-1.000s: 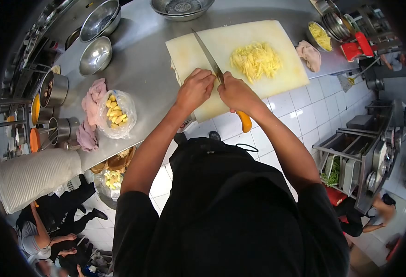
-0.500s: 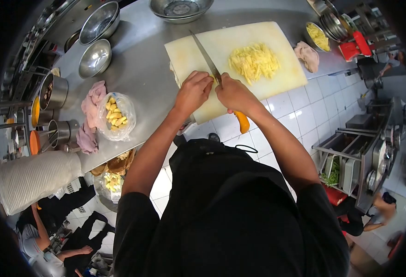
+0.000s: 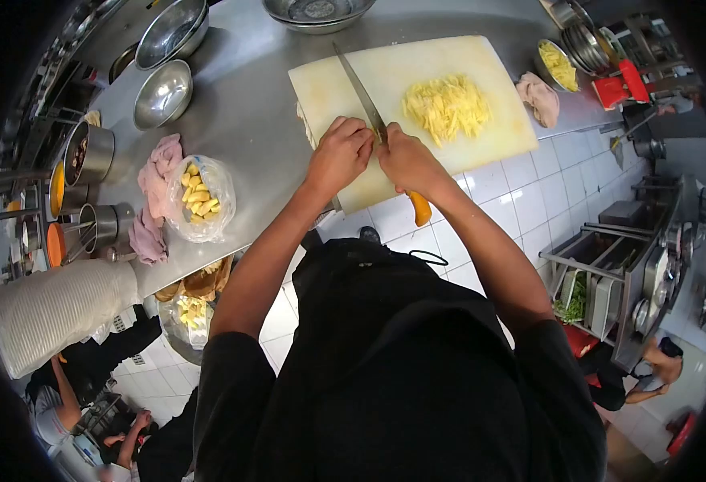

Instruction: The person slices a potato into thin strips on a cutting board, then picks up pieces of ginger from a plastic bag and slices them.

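My right hand (image 3: 407,163) grips a long kitchen knife (image 3: 358,84) with an orange handle (image 3: 421,210); its blade points away across the white cutting board (image 3: 321,76). Beside the blade, my left hand (image 3: 340,157) has its fingers curled down on the board, with a bit of a yellow piece showing at the fingertips. Most of that piece is hidden by the hand. To the right of the knife lies a heap of pale yellow cut strips (image 3: 447,108).
Left on the steel table are a clear bag of yellow chunks (image 3: 202,201), a pink cloth (image 3: 158,173) and a metal bowl (image 3: 163,95). A bowl of strips (image 3: 558,66) and another cloth (image 3: 539,98) sit right of the board. Other people work at lower left and right.
The view has shifted slightly. My hands stay at the same place on the board, still with the knife. At lower left, another person's arms have changed position.
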The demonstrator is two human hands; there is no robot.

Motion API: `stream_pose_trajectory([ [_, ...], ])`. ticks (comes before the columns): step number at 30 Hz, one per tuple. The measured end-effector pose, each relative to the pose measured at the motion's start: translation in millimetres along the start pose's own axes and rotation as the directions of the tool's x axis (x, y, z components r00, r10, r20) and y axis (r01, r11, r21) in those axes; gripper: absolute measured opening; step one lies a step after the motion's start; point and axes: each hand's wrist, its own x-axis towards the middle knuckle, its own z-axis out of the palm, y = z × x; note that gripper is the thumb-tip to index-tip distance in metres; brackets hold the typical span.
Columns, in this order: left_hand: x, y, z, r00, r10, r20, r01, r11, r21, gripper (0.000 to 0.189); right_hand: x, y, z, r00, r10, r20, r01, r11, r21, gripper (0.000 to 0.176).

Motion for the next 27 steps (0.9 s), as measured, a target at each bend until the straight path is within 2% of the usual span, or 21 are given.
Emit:
stream_pose_trajectory([
  [4,-1,-1,0,1.0,-0.006,0.0,0.006,1.0,-0.007,0.016,-3,-5,-5,1.0,-0.001,0.031,0.001,1.0,0.003,0.027],
  [7,0,-2,0,1.0,0.005,-0.011,-0.005,1.0,-0.01,0.016,9,3,8,0.999,-0.04,-0.022,0.039,0.997,-0.061,0.027],
  [13,-1,-1,0,1.0,0.004,-0.015,-0.004,1.0,-0.003,0.017,-2,-7,-6,0.999,0.013,0.031,-0.012,1.0,-0.017,0.024],
  [16,0,-3,2,0.999,0.015,-0.035,-0.015,1.0,0.003,0.017,8,1,8,1.0,-0.021,-0.016,0.02,1.0,-0.019,0.026],
  [19,-1,-5,3,1.0,0.005,-0.029,-0.004,1.0,0.011,0.017,10,5,3,0.999,-0.034,0.002,0.034,0.999,-0.009,0.028],
  [22,0,-5,0,0.999,-0.036,-0.023,0.034,0.998,-0.053,0.015,7,1,-4,1.0,0.007,0.019,-0.007,1.0,0.0,0.031],
  [25,-7,-2,-7,0.986,-0.147,-0.084,0.14,0.987,-0.077,0.014,-7,-8,-12,0.999,0.019,0.026,-0.019,1.0,0.001,0.032],
  [27,-11,-1,-11,0.986,-0.157,-0.054,0.153,0.985,-0.08,0.015,-14,-13,-12,0.998,0.052,0.041,-0.052,0.999,-0.018,0.033],
])
